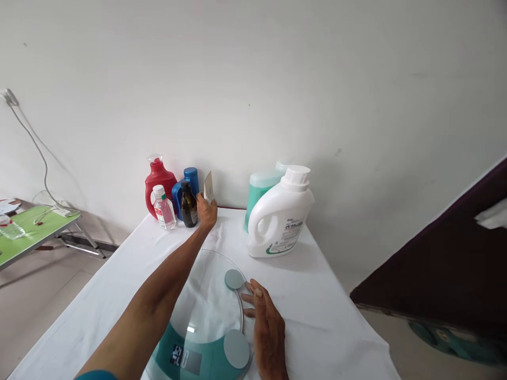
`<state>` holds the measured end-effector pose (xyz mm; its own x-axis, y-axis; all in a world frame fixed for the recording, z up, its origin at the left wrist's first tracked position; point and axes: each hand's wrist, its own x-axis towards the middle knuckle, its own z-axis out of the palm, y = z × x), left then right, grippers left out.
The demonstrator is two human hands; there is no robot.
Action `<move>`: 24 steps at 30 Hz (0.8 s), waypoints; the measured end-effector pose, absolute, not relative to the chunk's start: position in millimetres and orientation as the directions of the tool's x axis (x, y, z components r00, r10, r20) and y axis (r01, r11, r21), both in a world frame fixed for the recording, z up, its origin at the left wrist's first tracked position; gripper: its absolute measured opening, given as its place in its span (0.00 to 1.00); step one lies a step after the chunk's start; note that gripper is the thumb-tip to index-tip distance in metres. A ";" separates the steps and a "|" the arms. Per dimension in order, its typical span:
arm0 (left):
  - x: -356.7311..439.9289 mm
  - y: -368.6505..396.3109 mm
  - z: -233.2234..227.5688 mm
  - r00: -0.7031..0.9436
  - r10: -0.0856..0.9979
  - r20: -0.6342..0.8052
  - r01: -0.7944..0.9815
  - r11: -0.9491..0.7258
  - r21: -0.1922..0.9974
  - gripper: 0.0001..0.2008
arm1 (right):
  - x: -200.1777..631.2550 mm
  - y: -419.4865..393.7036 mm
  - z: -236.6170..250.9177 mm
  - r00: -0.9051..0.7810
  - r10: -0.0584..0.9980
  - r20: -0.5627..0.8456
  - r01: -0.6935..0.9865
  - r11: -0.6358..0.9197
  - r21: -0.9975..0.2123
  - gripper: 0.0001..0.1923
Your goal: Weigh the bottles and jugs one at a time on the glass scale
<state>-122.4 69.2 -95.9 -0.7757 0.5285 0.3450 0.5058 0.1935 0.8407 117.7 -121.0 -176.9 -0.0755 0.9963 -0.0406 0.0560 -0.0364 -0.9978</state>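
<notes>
Left hand (pixel 206 210) extended to far table edge, fingers grasping small white card (pixel 209 186) beside brown bottle (pixel 189 205), right hand (pixel 267 330) flat, fingers released, touching round glass scale (pixel 206 311) rim on white table (pixel 325 316)

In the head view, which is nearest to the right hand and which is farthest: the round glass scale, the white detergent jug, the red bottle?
From the right hand:
1. Round glass scale: touching it, at the hand's left.
2. White detergent jug with white cap: farther back, slightly right.
3. Red plastic bottle: farthest, back left by the wall.
</notes>
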 end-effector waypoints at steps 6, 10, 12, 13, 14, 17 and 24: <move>-114.5 43.0 -79.4 -0.610 0.477 0.632 0.672 -0.110 0.732 0.37 | 118.1 -122.5 -176.4 -0.085 0.996 0.011 0.060 0.016 -0.998 0.44; -79.3 11.5 -67.0 -0.385 0.545 0.745 0.707 -0.344 0.618 0.34 | 115.9 -123.1 -171.8 -0.082 0.996 0.035 0.038 0.038 -0.999 0.45; -55.7 0.9 -60.9 -0.302 0.673 0.675 0.600 -0.416 0.683 0.30 | 114.7 -122.8 -170.2 -0.081 0.996 0.039 0.030 0.042 -0.999 0.45; -44.6 -1.0 -57.9 -0.264 0.747 0.610 0.539 -0.410 0.736 0.28 | 114.2 -122.6 -169.7 -0.077 0.996 0.037 0.026 0.039 -0.999 0.44; -34.5 -0.3 -55.1 -0.231 0.814 0.532 0.487 -0.377 0.788 0.26 | 113.7 -122.4 -169.4 -0.070 0.997 0.032 0.022 0.034 -0.999 0.44; -12.3 13.5 -49.4 -0.187 0.931 0.314 0.343 -0.238 0.909 0.25 | 112.1 -121.9 -170.0 -0.050 0.999 0.019 0.003 0.019 -1.000 0.42; 17.0 39.9 -51.3 -0.416 0.878 0.236 0.082 -0.222 0.972 0.26 | 110.3 -120.6 -169.5 -0.006 0.994 0.111 -0.027 0.110 -0.994 0.36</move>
<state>17.0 39.9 -51.3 -0.4161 0.8782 0.2358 0.0820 -0.2220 0.9716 110.3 -120.6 -169.5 -0.0062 0.9938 0.1106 -0.0274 0.1104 -0.9935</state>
